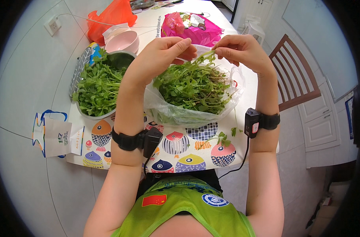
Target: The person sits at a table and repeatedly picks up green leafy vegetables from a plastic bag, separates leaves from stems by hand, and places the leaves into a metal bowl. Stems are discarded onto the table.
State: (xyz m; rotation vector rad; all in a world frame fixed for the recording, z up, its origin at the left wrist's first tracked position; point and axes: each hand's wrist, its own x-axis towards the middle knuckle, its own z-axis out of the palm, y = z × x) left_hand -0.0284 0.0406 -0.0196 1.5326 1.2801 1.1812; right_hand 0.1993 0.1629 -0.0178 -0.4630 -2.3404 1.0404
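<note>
My right hand (238,52) pinches the end of a thin green herb stem (210,54) between thumb and fingers. Facing it, my left hand (177,51) is half curled with its thumb apart from the fingers, and I see nothing held in it. Beneath both hands lies a heap of leafy green herbs (191,87), resembling parsley or celery, with some brownish stems at its right. The heap sits in an opened clear plastic bag (180,116). Left of it, a grey basin (111,115) holds more leafy greens (98,86), partly hidden by my left forearm.
Behind the bag sits a pink plastic bag (194,29). A pink bowl (122,42) and an orange plastic bag (110,22) stand at the back left. Loose sprigs (223,139) lie on the fish-patterned tablecloth (175,143). A wooden chair (297,74) stands at right.
</note>
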